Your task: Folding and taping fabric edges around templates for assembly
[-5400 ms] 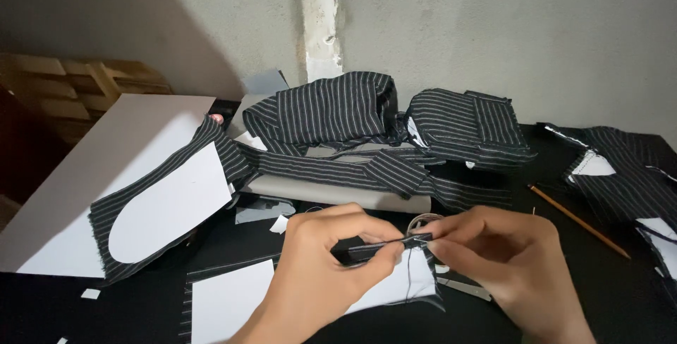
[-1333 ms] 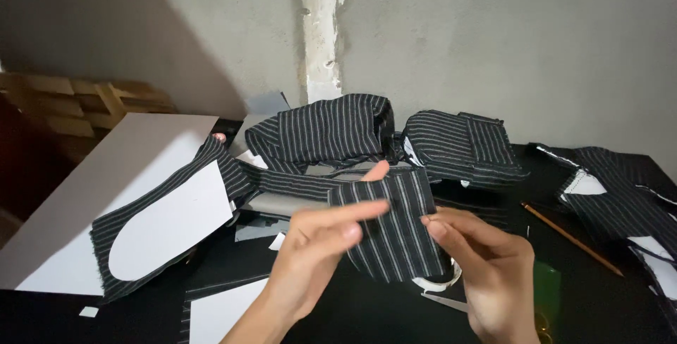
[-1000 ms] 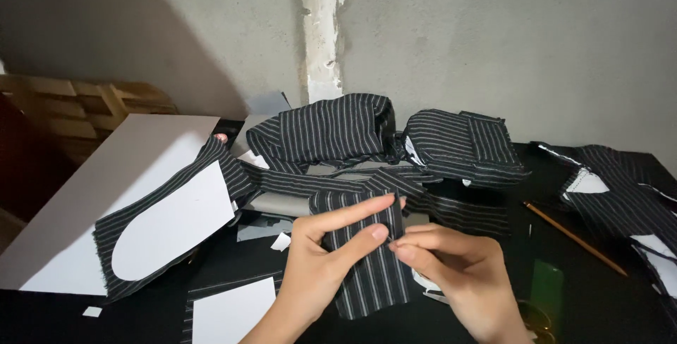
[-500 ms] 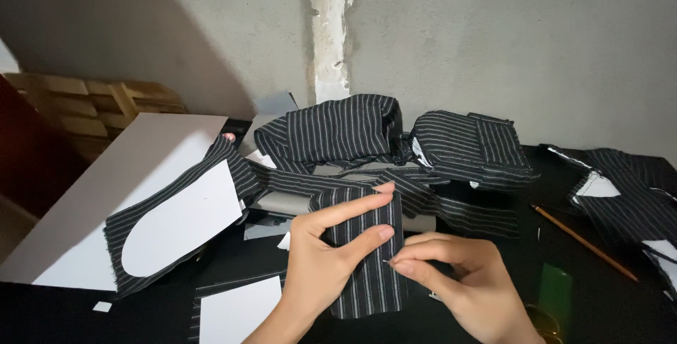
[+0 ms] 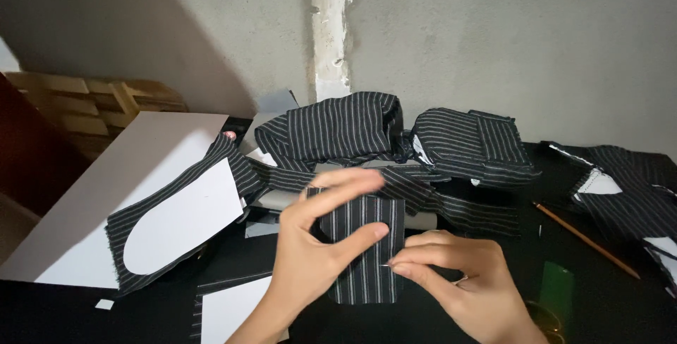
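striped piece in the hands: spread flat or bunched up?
Spread flat. The striped fabric piece hangs as a smooth rectangle with straight stripes, held between the left hand and right hand.

The small panel (image 5: 363,252) is looking like woven cloth, black with thin pale pinstripes, matt and a bit frayed at the edges. The heap of pieces (image 5: 395,139) behind is showing the same soft striped fabric. White paper patterns (image 5: 183,224) are looking smooth and flat. The pencil (image 5: 585,238) is reading as plain wood, the surface (image 5: 49,312) as matt black, and the wall (image 5: 508,40) as rough grey plaster.
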